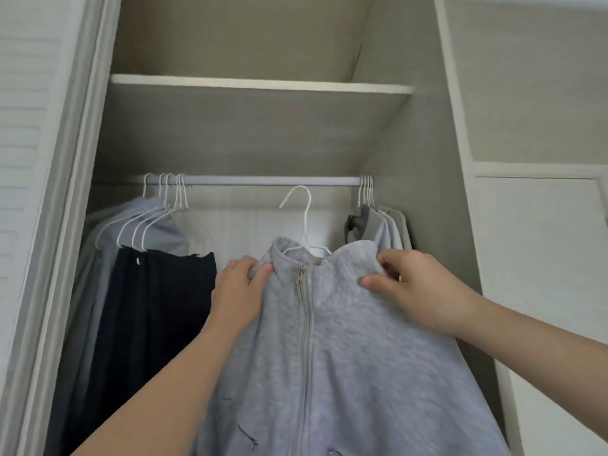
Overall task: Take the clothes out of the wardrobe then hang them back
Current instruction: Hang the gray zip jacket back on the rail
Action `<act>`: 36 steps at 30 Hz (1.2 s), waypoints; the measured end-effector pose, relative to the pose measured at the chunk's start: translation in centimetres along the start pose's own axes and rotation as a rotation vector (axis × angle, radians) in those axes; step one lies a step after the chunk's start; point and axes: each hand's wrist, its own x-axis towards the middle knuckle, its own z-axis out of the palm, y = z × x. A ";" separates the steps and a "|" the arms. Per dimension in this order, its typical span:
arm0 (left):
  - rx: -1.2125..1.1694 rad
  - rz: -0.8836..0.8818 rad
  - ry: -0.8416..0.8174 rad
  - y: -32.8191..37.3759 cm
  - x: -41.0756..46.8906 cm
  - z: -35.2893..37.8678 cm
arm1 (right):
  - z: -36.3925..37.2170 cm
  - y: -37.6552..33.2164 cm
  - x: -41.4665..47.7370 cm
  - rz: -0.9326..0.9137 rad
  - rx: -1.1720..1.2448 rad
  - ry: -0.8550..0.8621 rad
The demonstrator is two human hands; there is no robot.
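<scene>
From my end, the grey zip jacket (329, 340) is held up in the mid gap of the wardrobe (424, 133), on its white hanger (304, 218). The hook sits just under the rail (263, 181) and isn't on it as far as I can tell. L hand (241, 284) pinches the collar edge on its side, fingers curled into the fabric. R hand (414, 287) grips the other shoulder, thumb pressed on the front and fingers wrapped over the top. Jacket front faces me, zip closed, w/ the lower part draping down out of frame. Other clothes hang in two bunches: a dark garment (158, 307) w/ grey pieces at the L end of the rail, and grey tops (381, 228) tight vs. the R wall. The bare stretch of rail lies between them, right above the hook. My read: this is the hang-back step for this item, though lifting off would look much the same, so can't be sure. Next move needs both hands to raise the jacket so the hook clears the rail top, push it back over, then lower till it catches. Since the grip is on cloth and not on the hanger, the hook may swing or twist, so prob. steady it before letting go.
</scene>
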 end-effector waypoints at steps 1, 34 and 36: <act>-0.039 0.023 0.008 0.0 2.2 0.8 | -0.5 0.0 1.5 0.003 -0.036 0.011; -0.712 -0.249 -0.064 -11.8 29.6 11.5 | 15.7 -3.0 32.0 0.182 -0.373 0.312; -0.793 -0.257 -0.083 -12.6 29.3 11.5 | 15.8 -2.7 31.7 0.180 -0.360 0.324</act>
